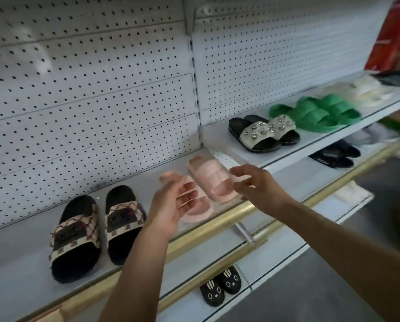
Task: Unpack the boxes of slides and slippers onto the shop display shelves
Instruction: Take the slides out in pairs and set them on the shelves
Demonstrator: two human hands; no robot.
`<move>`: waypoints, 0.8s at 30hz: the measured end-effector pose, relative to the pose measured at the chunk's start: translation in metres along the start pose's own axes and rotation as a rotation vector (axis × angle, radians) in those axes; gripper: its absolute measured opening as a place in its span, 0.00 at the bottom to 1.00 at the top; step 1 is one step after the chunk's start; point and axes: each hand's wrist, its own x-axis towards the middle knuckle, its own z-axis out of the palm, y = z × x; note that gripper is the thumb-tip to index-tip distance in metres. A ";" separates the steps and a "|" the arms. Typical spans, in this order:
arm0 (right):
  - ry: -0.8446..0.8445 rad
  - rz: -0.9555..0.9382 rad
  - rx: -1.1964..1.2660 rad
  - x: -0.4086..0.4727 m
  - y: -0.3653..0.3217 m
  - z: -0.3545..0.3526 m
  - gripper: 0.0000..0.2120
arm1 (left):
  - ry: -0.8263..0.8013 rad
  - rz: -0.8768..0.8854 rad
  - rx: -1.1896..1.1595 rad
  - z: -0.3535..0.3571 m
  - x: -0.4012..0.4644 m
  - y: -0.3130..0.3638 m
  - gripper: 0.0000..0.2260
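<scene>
A pair of pale pink slides [208, 180] lies on the white display shelf [20, 263], toes toward the front edge. My left hand [171, 205] hovers just in front of the left pink slide, fingers relaxed and spread, holding nothing. Over the right pink slide's toe my right hand [257, 184] hangs with loosely curved fingers, also empty. Left of them stands a pair of black slides with checked straps [94, 231]. On the neighbouring shelf sit black slides with jewelled straps [264, 133] and green slides [319, 112].
White pegboard [90, 101] backs the shelves. A gold trim rail [217, 226] runs along the shelf front. Black bunny-face slippers [221, 285] and black slides [336, 154] lie on lower shelves. White slippers [366, 89] and a red box [394, 33] are at the far right.
</scene>
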 end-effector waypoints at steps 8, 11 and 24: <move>0.255 0.125 0.071 -0.069 0.069 -0.188 0.09 | -0.206 -0.095 0.015 0.207 -0.010 -0.075 0.06; 0.384 0.189 0.116 -0.100 0.098 -0.252 0.11 | -0.289 -0.147 0.023 0.280 -0.017 -0.105 0.06; 0.786 0.332 0.228 -0.140 0.214 -0.452 0.09 | -0.535 -0.368 0.109 0.535 0.018 -0.201 0.05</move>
